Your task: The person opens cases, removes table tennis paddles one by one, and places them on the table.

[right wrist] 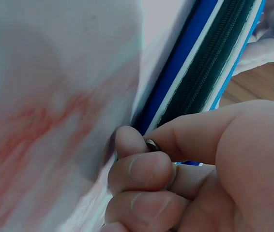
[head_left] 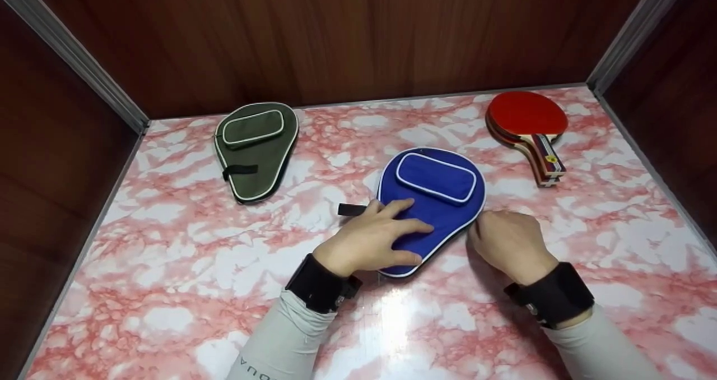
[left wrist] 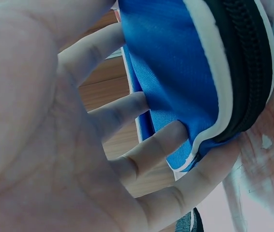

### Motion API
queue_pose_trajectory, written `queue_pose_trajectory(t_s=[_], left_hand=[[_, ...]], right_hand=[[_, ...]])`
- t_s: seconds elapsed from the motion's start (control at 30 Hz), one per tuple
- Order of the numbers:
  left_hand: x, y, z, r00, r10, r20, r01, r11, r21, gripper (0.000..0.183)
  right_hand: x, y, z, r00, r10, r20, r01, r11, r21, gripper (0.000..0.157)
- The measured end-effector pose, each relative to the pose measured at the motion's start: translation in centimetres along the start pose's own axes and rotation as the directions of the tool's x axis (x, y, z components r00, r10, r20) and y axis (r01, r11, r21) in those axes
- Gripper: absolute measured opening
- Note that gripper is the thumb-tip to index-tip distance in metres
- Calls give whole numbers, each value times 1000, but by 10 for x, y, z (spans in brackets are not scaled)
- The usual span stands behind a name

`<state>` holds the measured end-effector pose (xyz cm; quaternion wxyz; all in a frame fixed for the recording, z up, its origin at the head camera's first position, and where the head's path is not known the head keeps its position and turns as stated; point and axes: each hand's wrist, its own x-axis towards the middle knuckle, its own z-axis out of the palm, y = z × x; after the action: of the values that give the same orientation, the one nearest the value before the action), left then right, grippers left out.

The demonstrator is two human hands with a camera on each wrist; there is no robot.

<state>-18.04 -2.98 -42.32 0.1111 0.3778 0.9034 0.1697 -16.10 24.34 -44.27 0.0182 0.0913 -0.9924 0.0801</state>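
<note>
A blue table tennis paddle case [head_left: 448, 214] with white piping and a raised pocket lies on the table, narrow end toward me. My left hand [head_left: 375, 240] rests on its lower half, fingers spread and fairly straight; in the left wrist view the fingertips touch the blue fabric [left wrist: 175, 63]. At the case's right edge, my right hand [head_left: 508, 242] is curled. Its thumb and index finger pinch a small metal zipper pull [right wrist: 152, 145], mostly covered by the fingers. A closed stretch of black zipper [right wrist: 202, 72] runs along the case's side.
An olive green paddle case [head_left: 263, 161] lies at the back left. Two red paddles [head_left: 529, 116], stacked, lie at the back right. A black strap [head_left: 351, 209] sticks out left of the blue case. Brown panels [head_left: 358, 38] wall the marbled table [head_left: 185, 268].
</note>
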Motion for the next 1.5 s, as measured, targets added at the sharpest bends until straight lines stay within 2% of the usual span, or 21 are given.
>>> queue_pose_trajectory(t_s=[0.33,0.57,1.0,1.33,1.5], left_hand=[[0,1,0,1000,-3,-11,3,1000,8,57],[0,0,1,1000,0,-15,0,1000,1,56],[-1,2,-1,1000,1,-15,-1,1000,-5,56],[-1,1,1,1000,-5,-21,5,1000,2,58],[-1,1,2,1000,-4,-28,4,1000,-3,57]], right_hand=[[-4,-4,2,998,-35,-48,36,999,2,36],[-5,-7,2,996,-70,-49,71,997,14,31],[-8,-10,2,993,-101,-61,101,995,4,34],[-13,-18,5,977,-178,-117,181,983,18,9],[-15,-23,5,972,-198,-123,202,979,19,7]])
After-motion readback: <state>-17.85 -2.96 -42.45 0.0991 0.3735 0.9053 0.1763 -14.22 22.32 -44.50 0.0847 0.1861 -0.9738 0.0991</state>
